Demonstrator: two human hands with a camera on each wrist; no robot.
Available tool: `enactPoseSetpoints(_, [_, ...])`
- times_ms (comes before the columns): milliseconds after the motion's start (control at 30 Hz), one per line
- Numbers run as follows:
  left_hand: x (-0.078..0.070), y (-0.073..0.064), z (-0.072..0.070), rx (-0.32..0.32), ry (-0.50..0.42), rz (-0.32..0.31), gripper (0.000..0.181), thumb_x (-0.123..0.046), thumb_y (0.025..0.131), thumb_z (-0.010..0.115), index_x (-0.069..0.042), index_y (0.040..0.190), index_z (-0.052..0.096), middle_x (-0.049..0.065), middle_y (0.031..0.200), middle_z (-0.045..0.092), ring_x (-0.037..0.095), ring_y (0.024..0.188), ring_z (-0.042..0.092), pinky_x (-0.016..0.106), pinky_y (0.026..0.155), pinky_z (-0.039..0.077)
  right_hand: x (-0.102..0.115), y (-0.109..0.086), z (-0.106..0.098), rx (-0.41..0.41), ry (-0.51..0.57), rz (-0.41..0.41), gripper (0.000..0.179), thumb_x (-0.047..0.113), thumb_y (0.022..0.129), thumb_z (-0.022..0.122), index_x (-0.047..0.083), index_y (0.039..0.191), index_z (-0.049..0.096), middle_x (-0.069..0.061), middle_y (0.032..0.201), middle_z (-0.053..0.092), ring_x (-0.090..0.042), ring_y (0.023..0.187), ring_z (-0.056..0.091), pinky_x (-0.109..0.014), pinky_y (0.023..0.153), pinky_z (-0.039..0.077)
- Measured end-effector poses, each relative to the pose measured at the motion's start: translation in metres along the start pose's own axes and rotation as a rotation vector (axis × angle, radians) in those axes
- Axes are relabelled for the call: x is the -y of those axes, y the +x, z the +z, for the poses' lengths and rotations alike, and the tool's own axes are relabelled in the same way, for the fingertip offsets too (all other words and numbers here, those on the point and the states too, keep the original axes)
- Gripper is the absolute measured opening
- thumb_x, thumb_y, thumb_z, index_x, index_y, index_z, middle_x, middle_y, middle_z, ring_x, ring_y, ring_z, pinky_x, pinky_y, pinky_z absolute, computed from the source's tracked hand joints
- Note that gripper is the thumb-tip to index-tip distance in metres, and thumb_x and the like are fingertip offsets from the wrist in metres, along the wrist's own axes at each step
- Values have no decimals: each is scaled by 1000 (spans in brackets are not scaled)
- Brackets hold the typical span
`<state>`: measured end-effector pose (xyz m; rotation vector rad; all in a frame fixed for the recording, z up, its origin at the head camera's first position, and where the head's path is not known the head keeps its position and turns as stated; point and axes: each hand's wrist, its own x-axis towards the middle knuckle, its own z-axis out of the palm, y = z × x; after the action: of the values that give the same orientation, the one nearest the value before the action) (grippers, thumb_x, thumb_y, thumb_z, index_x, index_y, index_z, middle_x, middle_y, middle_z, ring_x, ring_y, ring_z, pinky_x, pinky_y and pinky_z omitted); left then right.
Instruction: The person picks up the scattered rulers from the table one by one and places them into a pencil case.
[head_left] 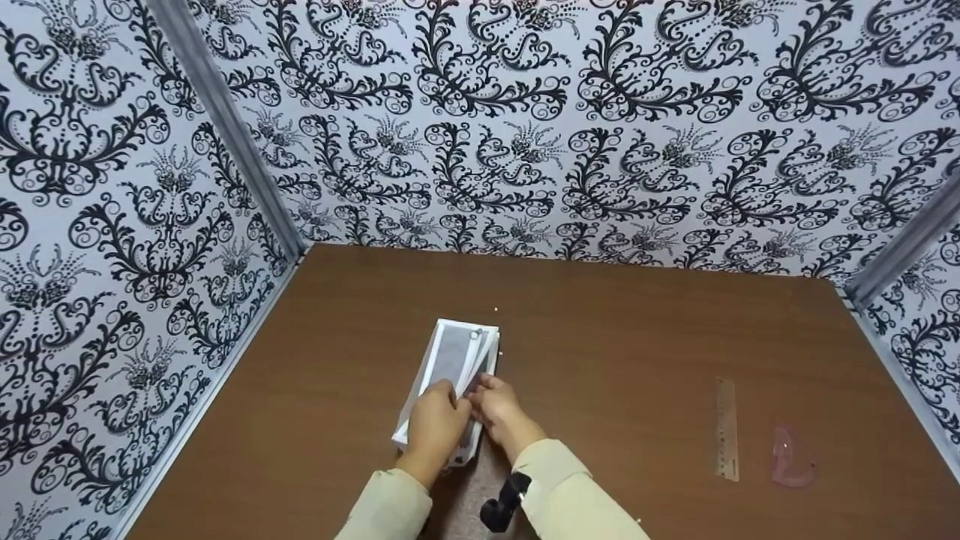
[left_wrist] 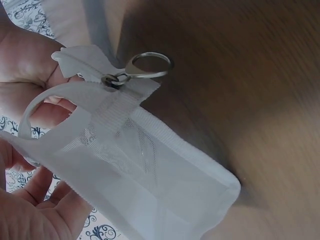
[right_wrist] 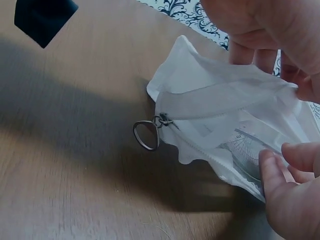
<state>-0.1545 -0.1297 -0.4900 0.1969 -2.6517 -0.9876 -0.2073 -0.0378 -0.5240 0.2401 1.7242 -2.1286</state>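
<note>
A white zippered mesh pouch (head_left: 446,349) stands on the table, its zipper open along one side. My left hand (head_left: 436,421) grips the upper edge beside the opening. On the opposite side, my right hand (head_left: 501,409) pinches the pouch's other edge at the opening. A metal ring pull (right_wrist: 146,136) hangs from the slider at one end of the zipper. Inside the pouch, a clear protractor (right_wrist: 245,150) with printed radiating lines shows beside the fingertips in the right wrist view. The pouch hides part of the fingers.
To the right on the brown table (head_left: 600,360) lie a clear ruler (head_left: 726,431) and a pink translucent curved piece (head_left: 784,457). Patterned walls (head_left: 495,150) bound the table at the back and sides. A black device (head_left: 506,501) sits on the right sleeve.
</note>
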Motion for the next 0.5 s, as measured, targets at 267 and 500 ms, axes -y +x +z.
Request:
enactPoseSetpoints(267, [0,0,0,6,-6,8,26,-5,76,65,-10,64,43,1,59,41,17,52,38,32,49,35,-60,60,-19,51,-31,-155,62,-16,78,47,-14,139,35,-25,115,62,-24,88,64,-33,77,53])
enactPoseSetpoints(500, [0,1,-1,12,-11,0,26,-6,76,65,-11,63,43,0,59,41,16,52,38,31,49,34,-3,0,2,0,-145,-145,48,-16,76,48,-20,124,46,-28,105,64,-18,82,60,-25,72,50])
